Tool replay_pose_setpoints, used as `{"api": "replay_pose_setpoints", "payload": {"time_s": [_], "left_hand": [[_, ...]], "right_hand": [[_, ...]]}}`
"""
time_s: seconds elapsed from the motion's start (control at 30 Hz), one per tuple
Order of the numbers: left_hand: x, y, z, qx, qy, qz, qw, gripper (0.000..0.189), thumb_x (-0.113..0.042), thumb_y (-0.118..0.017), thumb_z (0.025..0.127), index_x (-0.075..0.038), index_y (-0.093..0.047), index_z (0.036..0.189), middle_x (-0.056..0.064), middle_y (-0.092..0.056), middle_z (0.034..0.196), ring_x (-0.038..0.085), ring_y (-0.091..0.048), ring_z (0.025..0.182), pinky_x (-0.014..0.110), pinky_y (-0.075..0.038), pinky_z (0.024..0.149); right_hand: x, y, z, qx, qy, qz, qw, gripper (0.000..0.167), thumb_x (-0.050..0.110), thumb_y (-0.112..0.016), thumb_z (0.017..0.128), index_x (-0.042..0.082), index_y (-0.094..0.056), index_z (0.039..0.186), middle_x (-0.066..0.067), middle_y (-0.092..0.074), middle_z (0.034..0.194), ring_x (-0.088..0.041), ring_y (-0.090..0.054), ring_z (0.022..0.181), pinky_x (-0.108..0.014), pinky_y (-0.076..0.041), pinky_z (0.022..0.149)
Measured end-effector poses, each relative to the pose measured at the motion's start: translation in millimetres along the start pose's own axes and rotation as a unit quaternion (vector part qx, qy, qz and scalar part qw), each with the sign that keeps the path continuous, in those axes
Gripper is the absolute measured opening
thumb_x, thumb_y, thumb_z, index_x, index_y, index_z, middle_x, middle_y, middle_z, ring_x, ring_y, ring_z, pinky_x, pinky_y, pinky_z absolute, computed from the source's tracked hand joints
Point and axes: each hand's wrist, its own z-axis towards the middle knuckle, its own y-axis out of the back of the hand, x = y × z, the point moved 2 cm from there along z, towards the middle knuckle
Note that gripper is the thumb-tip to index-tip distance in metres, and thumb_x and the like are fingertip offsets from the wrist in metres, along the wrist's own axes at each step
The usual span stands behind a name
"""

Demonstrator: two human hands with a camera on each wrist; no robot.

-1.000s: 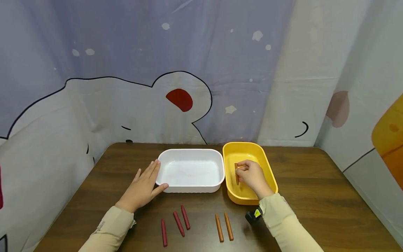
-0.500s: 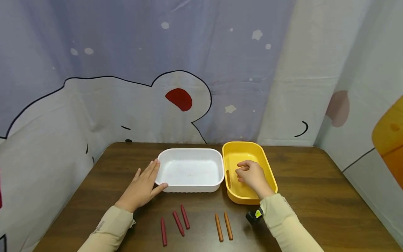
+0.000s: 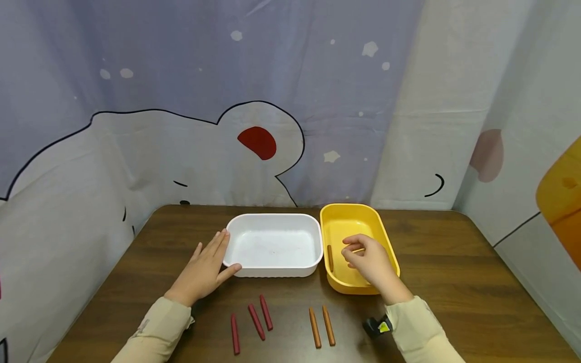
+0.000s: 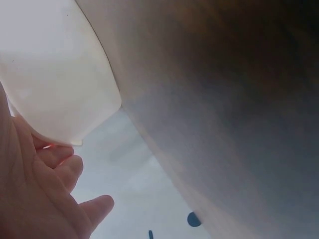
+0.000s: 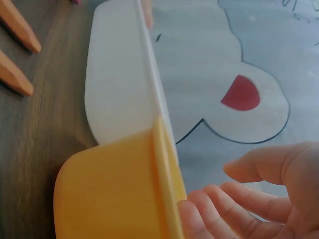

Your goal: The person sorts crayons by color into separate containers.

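My left hand (image 3: 204, 269) rests against the left end of the white plastic tray (image 3: 274, 272), its fingers spread and fairly straight; the left wrist view shows the fingertips at the tray's rim (image 4: 77, 143). Over the yellow tray (image 3: 388, 242) hovers my right hand (image 3: 372, 257), holding nothing, with thumb and fingertips apart in the right wrist view. One orange-brown crayon (image 3: 330, 258) lies inside the yellow tray along its left wall. Two orange crayons (image 3: 315, 327) are on the table in front of the trays. Left of them lie three dark red crayons (image 3: 256, 321).
The two trays stand side by side on a dark wooden table (image 3: 454, 282), the yellow one on the right. A printed curtain (image 3: 340, 101) hangs close behind the table's far edge. A black device (image 3: 376, 326) is strapped at my right wrist.
My right hand has let go of the orange-brown crayon, which dropped to the yellow tray's floor by the left wall. The hand has since shifted slightly right and nearer. My left hand stays put.
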Motion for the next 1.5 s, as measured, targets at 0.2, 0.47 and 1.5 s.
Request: {"api": "replay_pose_setpoints", "payload": {"time_s": [0.2, 0.47, 1.5], "left_hand": [[0.3, -0.3, -1.2, 0.000, 0.000, -0.004, 1.0000, 0.089, -0.056, -0.053, 0.101, 0.005, -0.022, 0.159, 0.020, -0.019, 0.166, 0.037, -0.018, 0.153, 0.067, -0.016, 0.118], [0.7, -0.7, -0.3, -0.002, -0.001, -0.005, 1.0000, 0.089, -0.056, -0.053, 0.101, 0.006, -0.022, 0.158, 0.020, -0.019, 0.166, 0.037, -0.019, 0.153, 0.067, -0.017, 0.118], [2.2, -2.7, -0.1, -0.012, -0.007, -0.005, 0.9999, 0.089, -0.056, -0.053, 0.101, 0.005, -0.022, 0.158, 0.020, -0.020, 0.166, 0.037, -0.020, 0.153, 0.066, -0.018, 0.118]], "right_hand": [[7, 3, -18.1, 0.001, 0.028, -0.015, 0.9995, 0.023, 0.004, -0.069, 0.093, -0.006, -0.069, 0.114, -0.012, -0.070, 0.092, -0.023, -0.070, 0.075, -0.028, -0.060, 0.067], [8, 3, -41.9, -0.008, 0.077, -0.054, 0.9956, 0.018, 0.006, -0.074, 0.091, 0.003, -0.073, 0.109, -0.001, -0.072, 0.089, -0.015, -0.068, 0.080, -0.027, -0.056, 0.071], [-20, -45, -80.3, 0.102, 0.068, -0.132, 0.9836, 0.016, 0.004, -0.080, 0.081, 0.000, -0.069, 0.092, 0.004, -0.065, 0.072, -0.005, -0.058, 0.064, -0.022, -0.050, 0.057]]}}
